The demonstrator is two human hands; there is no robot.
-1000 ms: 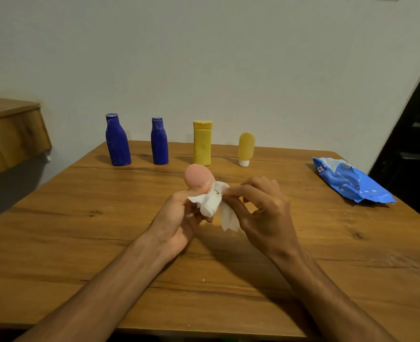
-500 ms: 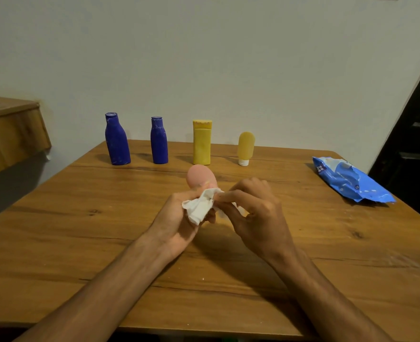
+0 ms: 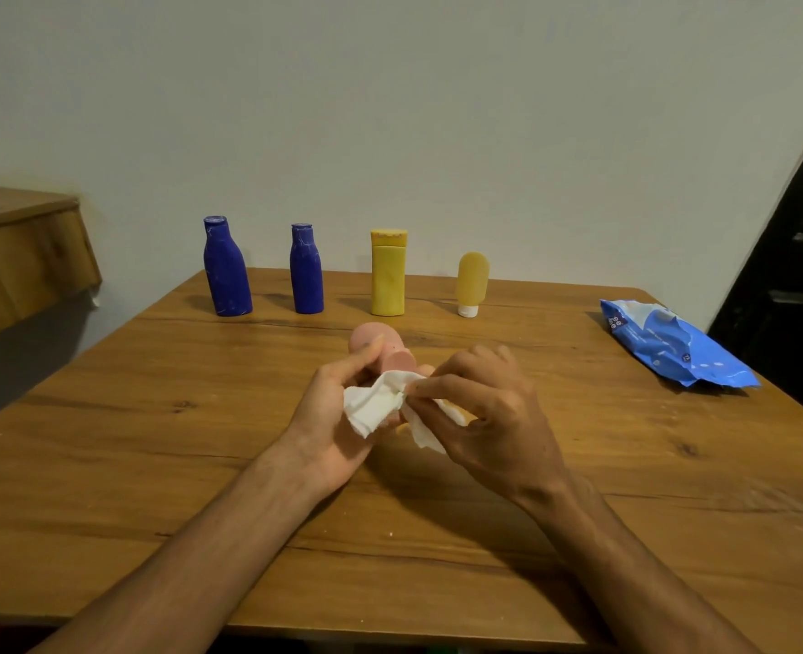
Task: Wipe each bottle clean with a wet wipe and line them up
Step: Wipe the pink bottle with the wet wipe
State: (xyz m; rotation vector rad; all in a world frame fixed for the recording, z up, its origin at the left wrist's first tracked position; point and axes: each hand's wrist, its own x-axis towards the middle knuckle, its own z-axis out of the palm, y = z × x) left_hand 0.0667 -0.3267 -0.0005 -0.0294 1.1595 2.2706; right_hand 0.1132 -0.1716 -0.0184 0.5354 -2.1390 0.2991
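My left hand [image 3: 331, 415] grips a small pink bottle [image 3: 373, 339] above the table's middle, its cap end [image 3: 399, 362] turned toward me. A crumpled white wet wipe [image 3: 375, 402] lies over the bottle's near end. My right hand [image 3: 489, 413] pinches that wipe between thumb and fingers, right against the bottle. Along the far edge stand a row of bottles: a larger blue bottle [image 3: 226, 269], a smaller blue bottle [image 3: 306, 270], a yellow flip-top bottle [image 3: 388, 274] and a small yellow tube [image 3: 471, 283] standing on its white cap.
A blue pack of wet wipes [image 3: 668, 344] lies at the table's [image 3: 154, 417] right side near the edge. A wooden shelf [image 3: 21, 247] juts out at the left. A dark door frame stands at the far right. A wall rises behind the bottle row.
The pink bottle has turned in my left hand so its cap end now shows. My right hand has drawn the wipe along the bottle and spread it a little.
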